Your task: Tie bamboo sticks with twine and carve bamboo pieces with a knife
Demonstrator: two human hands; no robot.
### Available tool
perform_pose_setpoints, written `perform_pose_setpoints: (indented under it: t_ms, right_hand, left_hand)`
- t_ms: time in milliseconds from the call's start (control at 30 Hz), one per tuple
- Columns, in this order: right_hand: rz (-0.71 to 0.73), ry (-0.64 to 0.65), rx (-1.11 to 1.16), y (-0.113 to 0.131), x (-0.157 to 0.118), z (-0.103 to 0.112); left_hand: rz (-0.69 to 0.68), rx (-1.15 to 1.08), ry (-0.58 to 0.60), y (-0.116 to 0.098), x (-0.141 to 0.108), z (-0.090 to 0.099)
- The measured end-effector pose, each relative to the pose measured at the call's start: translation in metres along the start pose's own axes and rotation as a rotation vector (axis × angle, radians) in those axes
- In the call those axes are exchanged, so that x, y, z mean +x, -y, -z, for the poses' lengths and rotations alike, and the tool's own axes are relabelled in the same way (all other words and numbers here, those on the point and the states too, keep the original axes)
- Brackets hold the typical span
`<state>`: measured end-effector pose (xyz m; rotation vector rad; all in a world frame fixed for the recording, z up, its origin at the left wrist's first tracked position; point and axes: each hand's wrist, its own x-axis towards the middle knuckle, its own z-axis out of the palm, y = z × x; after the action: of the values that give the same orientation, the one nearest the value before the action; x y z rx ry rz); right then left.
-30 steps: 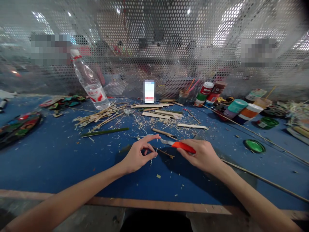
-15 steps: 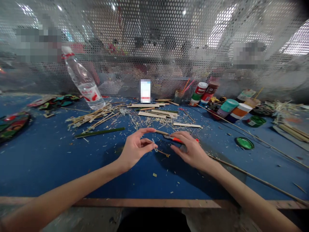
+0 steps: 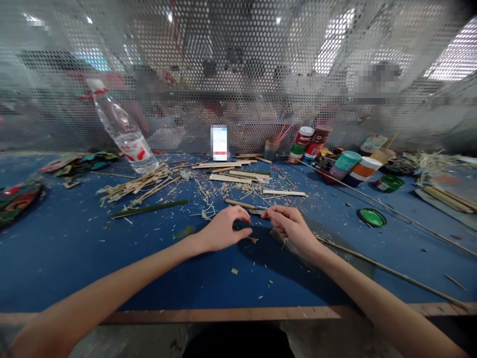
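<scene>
My left hand (image 3: 225, 229) hovers low over the blue table, its fingers curved and its thumb apart from them, with nothing visible between. Partly hidden below its thumb lies a short thin stick (image 3: 254, 240). White thread (image 3: 205, 215) lies tangled just left of that hand. My right hand (image 3: 292, 226) is closed, its fingertips at the red-orange handle of a knife (image 3: 258, 212); the grey blade points left and most of the handle is hidden. A round bamboo stick (image 3: 238, 203) lies just beyond the blade.
Bamboo strips (image 3: 238, 176), a bundle of thin sticks (image 3: 139, 185) and shavings lie farther back. A water bottle (image 3: 128, 134) leans left. Paint bottles (image 3: 301, 141) and a green-paint lid (image 3: 371, 218) are on the right. Long rods (image 3: 391, 271) cross the right side; perforated metal (image 3: 238, 74) stands behind.
My left hand has parted its thumb from its fingers, and the thread now lies left of it. My right hand has gone from spread above the knife to closed at its handle.
</scene>
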<state>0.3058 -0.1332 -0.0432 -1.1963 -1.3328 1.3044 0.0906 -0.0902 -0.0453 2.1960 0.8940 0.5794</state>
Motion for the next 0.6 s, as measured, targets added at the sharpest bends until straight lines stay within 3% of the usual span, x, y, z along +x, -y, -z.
perform_pose_setpoints:
  t_ms: [67,200,433,600]
  right_hand:
    - [-0.011,-0.016,0.044,0.001,0.0,0.001]
    - [0.014,-0.015,-0.033,-0.002,-0.001,0.0]
    - [0.191,0.011,-0.266,-0.005,-0.009,-0.008]
    - [0.266,0.008,-0.392,-0.002,-0.017,-0.019]
  left_hand:
    - [-0.027,0.046,0.064,0.002,-0.004,-0.005]
    - [-0.021,0.038,0.066,0.0,-0.007,-0.01]
    - [0.17,-0.152,0.023,-0.02,-0.001,0.004]
    - [0.336,-0.431,-0.066,-0.031,-0.003,-0.002]
